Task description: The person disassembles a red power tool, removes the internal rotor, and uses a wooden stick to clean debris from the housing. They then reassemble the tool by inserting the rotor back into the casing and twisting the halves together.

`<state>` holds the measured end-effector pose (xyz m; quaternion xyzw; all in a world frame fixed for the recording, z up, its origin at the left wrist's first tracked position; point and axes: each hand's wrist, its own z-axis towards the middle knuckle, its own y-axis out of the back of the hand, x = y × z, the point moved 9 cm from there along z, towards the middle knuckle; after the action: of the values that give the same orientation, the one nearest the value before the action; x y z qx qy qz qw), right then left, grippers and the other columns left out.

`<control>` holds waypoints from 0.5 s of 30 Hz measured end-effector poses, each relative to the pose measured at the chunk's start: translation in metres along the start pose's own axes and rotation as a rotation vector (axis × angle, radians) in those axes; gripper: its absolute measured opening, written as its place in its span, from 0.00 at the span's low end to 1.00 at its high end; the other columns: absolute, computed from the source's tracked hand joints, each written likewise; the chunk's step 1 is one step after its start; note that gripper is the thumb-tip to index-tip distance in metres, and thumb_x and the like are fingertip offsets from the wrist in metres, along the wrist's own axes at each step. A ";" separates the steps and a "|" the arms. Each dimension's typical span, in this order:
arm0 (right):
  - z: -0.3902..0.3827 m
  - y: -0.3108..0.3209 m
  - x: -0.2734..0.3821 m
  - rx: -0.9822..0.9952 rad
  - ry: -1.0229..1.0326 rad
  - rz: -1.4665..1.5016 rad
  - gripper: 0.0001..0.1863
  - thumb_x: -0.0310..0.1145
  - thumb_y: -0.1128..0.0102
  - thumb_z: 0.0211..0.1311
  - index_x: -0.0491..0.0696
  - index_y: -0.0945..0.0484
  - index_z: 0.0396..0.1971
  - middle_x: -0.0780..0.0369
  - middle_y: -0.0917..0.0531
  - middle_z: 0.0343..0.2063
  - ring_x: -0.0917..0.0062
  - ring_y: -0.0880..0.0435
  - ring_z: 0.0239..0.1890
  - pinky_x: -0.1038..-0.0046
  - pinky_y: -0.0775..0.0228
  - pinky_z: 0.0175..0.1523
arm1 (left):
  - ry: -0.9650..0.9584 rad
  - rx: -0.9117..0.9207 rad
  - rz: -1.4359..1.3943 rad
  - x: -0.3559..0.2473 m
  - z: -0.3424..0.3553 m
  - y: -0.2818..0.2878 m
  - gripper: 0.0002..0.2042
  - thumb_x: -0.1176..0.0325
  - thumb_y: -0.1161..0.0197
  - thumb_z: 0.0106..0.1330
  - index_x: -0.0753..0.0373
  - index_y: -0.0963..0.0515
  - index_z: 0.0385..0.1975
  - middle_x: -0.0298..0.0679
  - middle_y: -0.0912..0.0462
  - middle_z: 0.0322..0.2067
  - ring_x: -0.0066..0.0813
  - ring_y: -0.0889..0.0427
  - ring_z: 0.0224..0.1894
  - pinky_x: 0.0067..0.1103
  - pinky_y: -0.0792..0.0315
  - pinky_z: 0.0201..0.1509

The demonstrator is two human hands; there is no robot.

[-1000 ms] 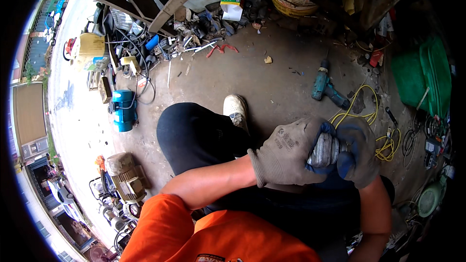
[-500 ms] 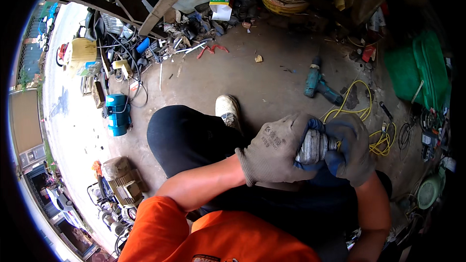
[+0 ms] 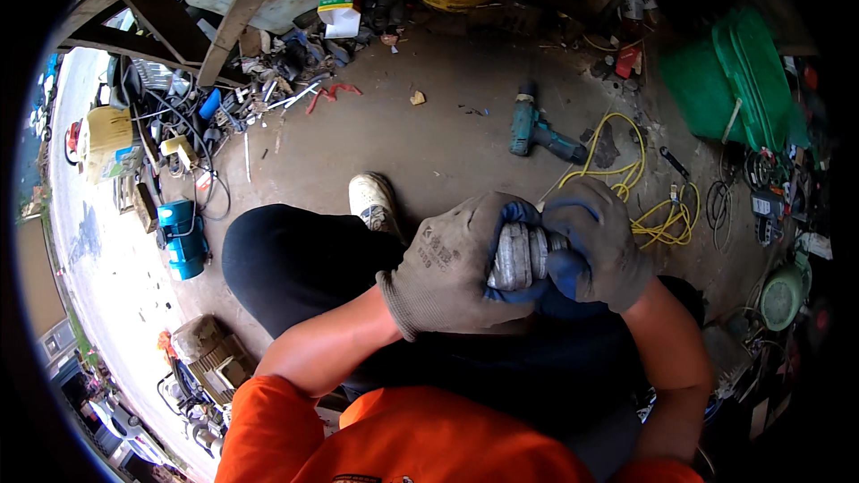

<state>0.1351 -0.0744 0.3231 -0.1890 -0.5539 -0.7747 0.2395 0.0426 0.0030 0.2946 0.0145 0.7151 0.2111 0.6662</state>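
Both my hands wear grey knit work gloves with blue palms, and they meet above my lap. My left hand (image 3: 461, 261) is wrapped round a thick silvery-grey metal part (image 3: 514, 256) with a ribbed, rounded body. My right hand (image 3: 598, 241) grips the narrower right end of the same part, its thumb and fingers closed round it. That end is mostly hidden by the glove, so I cannot make out its shape. Beyond my hands, a teal cordless drill (image 3: 534, 132) lies on its side on the floor.
A yellow cord (image 3: 667, 231) lies coiled right of the drill, near a green plastic bin (image 3: 747, 94). At left are a blue motor (image 3: 183, 240) and a brown finned motor (image 3: 215, 353). Scrap (image 3: 295, 58) is heaped below a wooden frame (image 3: 242, 18) at the far left.
The whole view has shifted, so floor and hands appear farther left and slightly higher. Both hands keep hold of the metal part; the right glove has turned a little round its end.
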 end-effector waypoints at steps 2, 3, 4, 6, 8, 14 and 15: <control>0.003 0.001 -0.001 -0.018 -0.062 0.061 0.20 0.47 0.44 0.63 0.42 0.24 0.34 0.53 0.21 0.30 0.56 0.21 0.30 0.60 0.27 0.39 | 0.023 0.012 -0.006 0.002 0.001 -0.001 0.32 0.58 0.25 0.44 0.66 0.30 0.48 0.51 0.22 0.37 0.51 0.19 0.38 0.36 0.24 0.42; -0.001 -0.004 -0.007 -0.012 -0.136 0.122 0.19 0.45 0.45 0.64 0.42 0.24 0.34 0.53 0.21 0.29 0.56 0.21 0.30 0.60 0.27 0.39 | 0.012 -0.022 -0.006 0.003 0.001 -0.002 0.33 0.58 0.25 0.43 0.66 0.30 0.48 0.51 0.22 0.36 0.52 0.19 0.37 0.36 0.24 0.41; -0.003 -0.007 -0.012 -0.006 -0.210 0.183 0.18 0.44 0.46 0.65 0.41 0.24 0.33 0.53 0.21 0.28 0.55 0.21 0.29 0.61 0.27 0.39 | 0.051 -0.014 0.017 0.005 0.000 -0.003 0.32 0.60 0.24 0.43 0.65 0.29 0.48 0.48 0.20 0.36 0.47 0.18 0.37 0.33 0.24 0.42; -0.011 -0.024 -0.024 0.042 -0.589 0.544 0.21 0.44 0.51 0.72 0.41 0.24 0.28 0.58 0.23 0.20 0.71 0.20 0.24 0.70 0.28 0.32 | 0.140 -0.006 0.067 0.011 -0.003 -0.001 0.31 0.64 0.23 0.43 0.65 0.28 0.48 0.43 0.18 0.35 0.37 0.16 0.36 0.28 0.23 0.43; -0.031 -0.039 -0.032 0.022 -0.895 0.774 0.24 0.48 0.51 0.72 0.41 0.24 0.26 0.62 0.24 0.18 0.82 0.22 0.21 0.77 0.29 0.27 | 0.046 -0.053 0.130 0.005 -0.002 0.001 0.30 0.63 0.23 0.43 0.64 0.28 0.47 0.44 0.19 0.34 0.42 0.17 0.35 0.29 0.24 0.41; -0.031 -0.049 -0.036 0.250 -1.064 0.898 0.26 0.49 0.54 0.74 0.43 0.24 0.23 0.67 0.24 0.16 0.87 0.25 0.18 0.82 0.30 0.24 | 0.018 -0.093 0.199 0.005 -0.002 0.005 0.28 0.61 0.24 0.45 0.64 0.27 0.46 0.46 0.19 0.33 0.44 0.17 0.35 0.31 0.24 0.40; -0.040 -0.055 -0.031 0.318 -1.307 1.036 0.26 0.49 0.55 0.75 0.44 0.24 0.22 0.67 0.24 0.15 0.86 0.25 0.18 0.81 0.31 0.24 | 0.023 -0.092 0.194 0.005 -0.002 0.004 0.28 0.62 0.24 0.45 0.64 0.27 0.45 0.46 0.19 0.33 0.44 0.17 0.35 0.31 0.24 0.40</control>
<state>0.1270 -0.0926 0.2507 -0.7923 -0.5269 -0.2153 0.2196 0.0387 0.0074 0.2916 0.0504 0.7076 0.3073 0.6343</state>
